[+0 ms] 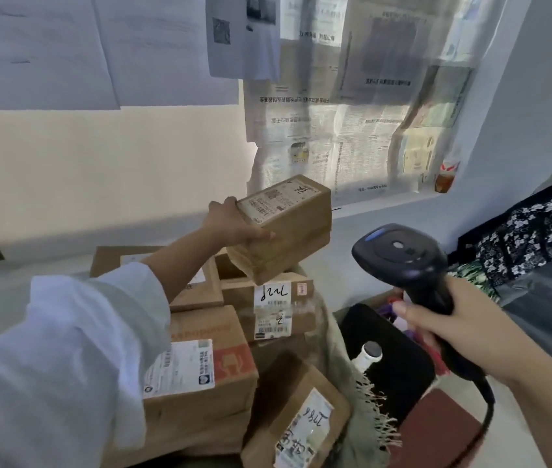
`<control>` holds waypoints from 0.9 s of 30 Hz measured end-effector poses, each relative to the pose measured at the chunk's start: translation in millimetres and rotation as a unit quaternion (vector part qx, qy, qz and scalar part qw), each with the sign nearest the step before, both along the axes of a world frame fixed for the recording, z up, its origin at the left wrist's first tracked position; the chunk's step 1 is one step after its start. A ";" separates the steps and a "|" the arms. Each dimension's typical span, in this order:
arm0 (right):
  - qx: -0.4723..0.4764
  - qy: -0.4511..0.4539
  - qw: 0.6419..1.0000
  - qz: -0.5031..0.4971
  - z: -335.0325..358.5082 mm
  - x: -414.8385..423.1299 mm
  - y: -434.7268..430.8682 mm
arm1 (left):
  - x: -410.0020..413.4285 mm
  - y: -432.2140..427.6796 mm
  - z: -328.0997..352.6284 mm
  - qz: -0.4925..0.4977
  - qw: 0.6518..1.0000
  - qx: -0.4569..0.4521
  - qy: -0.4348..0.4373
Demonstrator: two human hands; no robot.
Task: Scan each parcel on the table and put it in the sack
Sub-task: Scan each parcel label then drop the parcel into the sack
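Cardboard parcels (200,376) lie heaped low in the middle, and the frayed greenish weave of the sack (338,352) runs down the heap's right side, though I cannot tell whether they sit inside it. Above the heap the left grip (234,224) holds a small brown parcel (288,231) tilted, label up, with the thumb curled onto its near face. To the right, the right grip (453,327) is wrapped round the handle of a black scanner (409,261), and below it a white-capped bottle (370,354) stands in a black bag (399,369).
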State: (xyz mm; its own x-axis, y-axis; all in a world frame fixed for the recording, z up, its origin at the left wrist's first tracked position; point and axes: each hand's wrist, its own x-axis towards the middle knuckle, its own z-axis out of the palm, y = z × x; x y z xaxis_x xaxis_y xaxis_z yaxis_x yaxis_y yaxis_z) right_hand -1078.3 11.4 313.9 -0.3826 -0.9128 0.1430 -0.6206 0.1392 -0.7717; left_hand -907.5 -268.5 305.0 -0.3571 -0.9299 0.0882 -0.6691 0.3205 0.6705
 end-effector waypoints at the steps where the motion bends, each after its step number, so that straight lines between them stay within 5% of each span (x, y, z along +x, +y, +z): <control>1: -0.004 -0.005 1.000 0.006 -0.2 -4.7 -4.9 | -2.4 -3.0 0.1 0.002 1.000 0.023 0.001; 19: -0.003 -0.057 0.997 0.044 -22.4 -50.8 -84.3 | -10.6 -91.8 -24.8 -0.017 0.971 0.174 -0.164; 27: -0.008 -0.081 0.995 0.053 -33.0 -52.1 -89.1 | -7.3 -95.4 -37.3 -0.023 0.970 0.163 -0.179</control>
